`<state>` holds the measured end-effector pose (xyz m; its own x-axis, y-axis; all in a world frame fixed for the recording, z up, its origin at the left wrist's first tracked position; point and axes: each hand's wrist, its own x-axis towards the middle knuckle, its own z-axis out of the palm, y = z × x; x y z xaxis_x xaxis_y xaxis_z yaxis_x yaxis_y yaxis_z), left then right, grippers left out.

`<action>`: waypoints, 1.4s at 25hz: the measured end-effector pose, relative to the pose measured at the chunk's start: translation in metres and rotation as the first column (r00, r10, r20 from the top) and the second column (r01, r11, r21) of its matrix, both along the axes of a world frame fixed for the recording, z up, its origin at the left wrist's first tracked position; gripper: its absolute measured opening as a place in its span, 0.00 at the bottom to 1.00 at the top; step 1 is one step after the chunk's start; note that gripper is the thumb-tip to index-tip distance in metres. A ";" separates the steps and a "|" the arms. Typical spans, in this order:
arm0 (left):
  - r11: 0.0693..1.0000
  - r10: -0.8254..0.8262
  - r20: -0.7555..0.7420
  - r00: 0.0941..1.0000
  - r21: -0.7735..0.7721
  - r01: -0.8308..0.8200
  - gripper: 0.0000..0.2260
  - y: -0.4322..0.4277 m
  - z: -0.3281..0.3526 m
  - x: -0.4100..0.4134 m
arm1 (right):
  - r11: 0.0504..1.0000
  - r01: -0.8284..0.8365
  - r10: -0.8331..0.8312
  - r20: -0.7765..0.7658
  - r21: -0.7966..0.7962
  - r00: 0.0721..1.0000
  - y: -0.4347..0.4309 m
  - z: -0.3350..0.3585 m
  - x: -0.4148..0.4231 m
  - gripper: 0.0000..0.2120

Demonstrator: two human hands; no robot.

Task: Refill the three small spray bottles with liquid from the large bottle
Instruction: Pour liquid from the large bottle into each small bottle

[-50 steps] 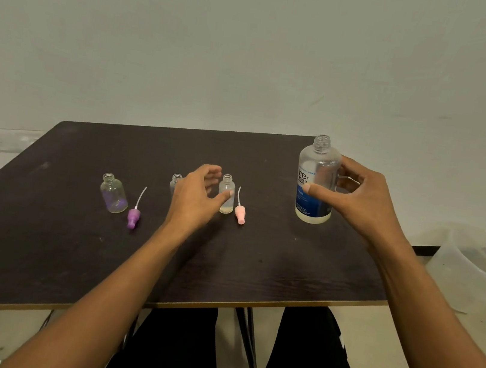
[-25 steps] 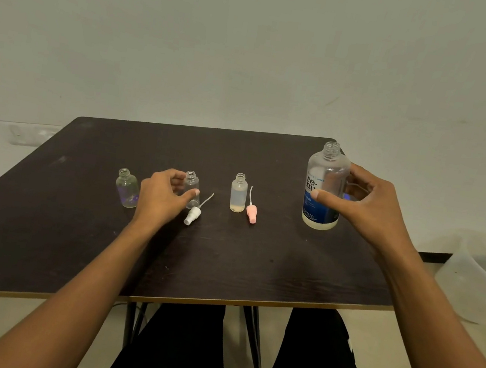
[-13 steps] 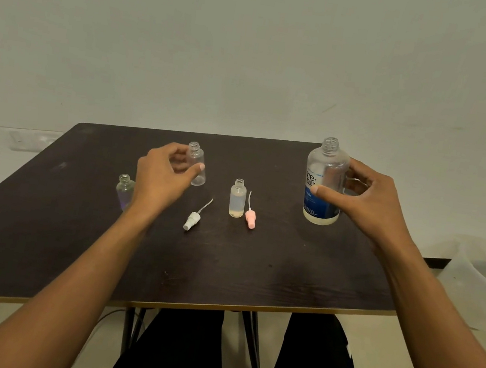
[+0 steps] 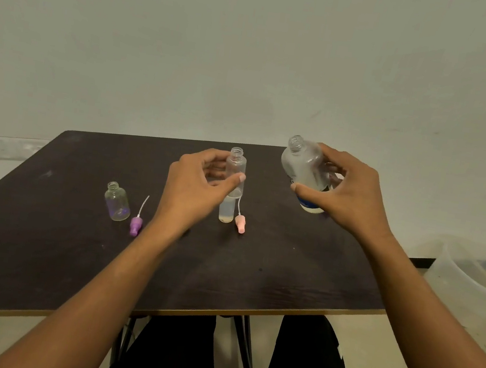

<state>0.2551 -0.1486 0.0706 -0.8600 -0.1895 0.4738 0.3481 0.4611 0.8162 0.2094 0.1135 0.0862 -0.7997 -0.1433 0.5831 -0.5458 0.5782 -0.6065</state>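
The left hand (image 4: 193,189) is clamped on a small clear bottle (image 4: 235,167), thumb at the front and fingers behind, and holds it upright above the worktop (image 4: 36,247) with its neck open. Directly below it in the view, a second small bottle (image 4: 226,213) stands on the worktop with a shallow layer of pale liquid at its base; whether the two bottles touch cannot be told. A pink spray cap (image 4: 240,223) with a thin white tube lies just beside that standing bottle, on its right. The right hand (image 4: 347,196) is clamped on the large bottle (image 4: 303,169), thumb across the front near the blue label and fingers wrapped around the far side. The large bottle is uncapped and tilted, with its open neck leaning left toward the held small bottle; the two necks are near but apart. Clear liquid sits in the lower part of the large bottle. Whether its base rests on the worktop or is raised cannot be told. A third small bottle (image 4: 117,202), rounder and with a purple tint, stands open toward the left of the worktop, well apart from both hands. A purple spray cap (image 4: 136,224) with its tube lies just beside it, on its right. A translucent tub (image 4: 473,281) sits off the right edge of the worktop.
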 end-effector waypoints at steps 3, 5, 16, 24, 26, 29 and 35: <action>0.999 -0.037 -0.014 0.999 0.000 0.037 0.16 0.008 -0.007 0.003 | 0.995 0.004 0.005 -0.082 0.100 0.997 -0.007 0.006 0.000 0.33; 0.999 -0.048 -0.012 0.999 -0.008 0.048 0.16 0.011 -0.010 0.003 | 0.987 0.009 0.012 -0.129 0.160 0.992 -0.012 0.008 -0.002 0.31; 0.999 -0.047 0.000 0.999 -0.019 0.047 0.16 0.010 -0.011 0.009 | 0.945 0.038 0.035 -0.218 0.324 0.975 -0.019 0.005 -0.007 0.35; 0.999 -0.051 0.008 0.999 -0.017 0.051 0.17 0.009 -0.011 0.013 | 0.920 0.067 0.026 -0.229 0.386 0.973 -0.021 0.004 -0.006 0.36; 0.999 -0.044 0.010 0.999 -0.013 0.044 0.16 0.009 -0.012 0.013 | 0.910 0.077 0.019 -0.227 0.407 0.974 -0.021 0.004 -0.006 0.36; 0.999 -0.044 0.017 0.999 -0.028 0.044 0.17 0.008 -0.014 0.012 | 0.901 0.085 0.018 -0.233 0.425 0.972 -0.020 0.006 -0.005 0.36; 0.999 -0.031 0.027 0.999 -0.044 0.032 0.16 0.007 -0.015 0.012 | 0.867 0.116 0.022 -0.270 0.485 0.963 -0.021 0.011 -0.002 0.36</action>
